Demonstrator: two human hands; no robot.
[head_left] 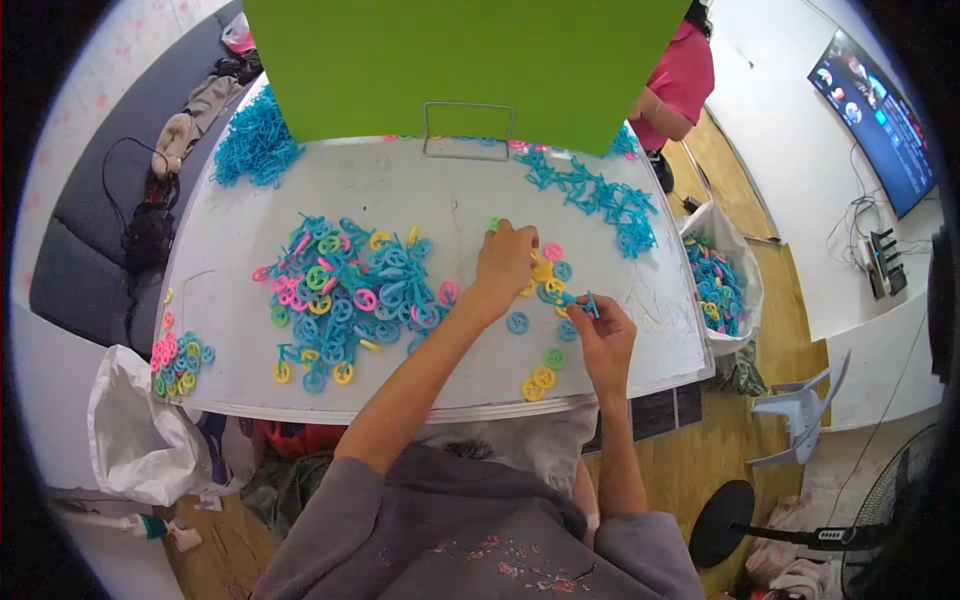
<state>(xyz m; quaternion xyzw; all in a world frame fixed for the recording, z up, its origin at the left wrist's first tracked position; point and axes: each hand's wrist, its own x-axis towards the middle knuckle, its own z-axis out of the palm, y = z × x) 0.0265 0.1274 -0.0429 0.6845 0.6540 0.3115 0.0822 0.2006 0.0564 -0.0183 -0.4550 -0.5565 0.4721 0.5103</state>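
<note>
My right hand [607, 340] is closed, pinching a small blue plastic toy frame [588, 304] between thumb and fingers above the table's right side. To its left, my left hand [507, 262] reaches down to the tabletop with curled fingers. Its fingertips are hidden, and a small green wheel [493, 223] shows at their edge. Loose toy wheels lie between and around the hands: a pink wheel [552, 252], a blue wheel [517, 323], a green wheel [554, 358] and several yellow wheels [533, 388]. Left of my left forearm spreads a pile of mixed blue frames and coloured wheels [345, 290].
The white table [430, 185] also bears blue frame heaps [255, 145] [600, 200] and a small wheel pile [180, 362]. A green panel [460, 60] rises at the far side. Sacks [135, 430] [720, 280] flank the table. A person in pink [683, 85] stands far right.
</note>
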